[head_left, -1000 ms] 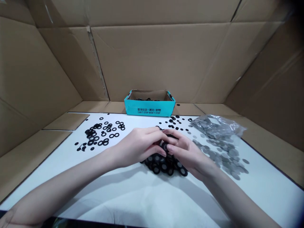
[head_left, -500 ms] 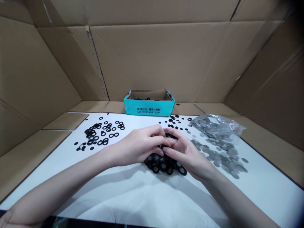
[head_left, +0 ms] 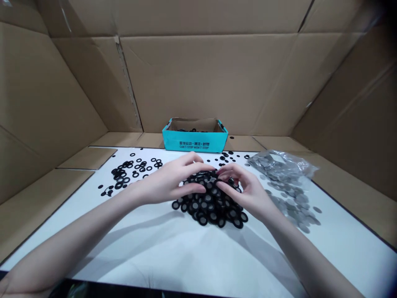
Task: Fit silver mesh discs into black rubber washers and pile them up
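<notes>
A heap of black rings with grey disc centres (head_left: pixel 211 203) lies on the white table in front of me. Over its left side is my left hand (head_left: pixel 176 178), open, thumb and fingers apart, the fingertips reaching across the top of the heap. My right hand (head_left: pixel 245 186) curves over the right side with thumb and fingers parted; its thumb tip is close to a black ring at the top. Part of the heap is hidden behind both hands.
Loose black rings (head_left: pixel 123 179) are scattered at left. A turquoise box (head_left: pixel 194 141) holding black pieces stands at the back. Small black discs (head_left: pixel 226 156) lie near it. At right are a clear bag of grey discs (head_left: pixel 281 165) and loose grey discs (head_left: pixel 297 207). Cardboard walls surround the table.
My hands were together over the heap, fingers meeting around something black. Now they have moved apart and opened, and much more of the heap shows between them.
</notes>
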### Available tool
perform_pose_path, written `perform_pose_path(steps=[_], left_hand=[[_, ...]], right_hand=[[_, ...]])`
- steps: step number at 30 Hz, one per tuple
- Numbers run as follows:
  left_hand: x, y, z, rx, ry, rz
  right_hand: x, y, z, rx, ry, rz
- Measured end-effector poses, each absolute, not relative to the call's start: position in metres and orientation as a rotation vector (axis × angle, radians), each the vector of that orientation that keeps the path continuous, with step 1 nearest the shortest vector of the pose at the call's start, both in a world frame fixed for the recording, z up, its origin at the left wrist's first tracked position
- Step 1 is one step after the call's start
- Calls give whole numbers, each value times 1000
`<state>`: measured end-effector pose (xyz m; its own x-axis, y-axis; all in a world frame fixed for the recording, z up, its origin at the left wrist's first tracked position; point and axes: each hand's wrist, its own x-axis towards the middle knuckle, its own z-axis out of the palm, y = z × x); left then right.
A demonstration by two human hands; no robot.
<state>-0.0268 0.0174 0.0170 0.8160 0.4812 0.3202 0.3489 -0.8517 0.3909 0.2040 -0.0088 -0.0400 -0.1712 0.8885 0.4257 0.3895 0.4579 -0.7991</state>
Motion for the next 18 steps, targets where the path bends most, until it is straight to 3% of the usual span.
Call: perform_pose_path(steps=[11,18], left_hand=[[-97,50,2,2663,1212,336],[-153,64,-9,2443,1886,-174]], right_hand=[[209,9,-57,-1279,-1943,266],[234,12,-37,-1318,-1799,89]])
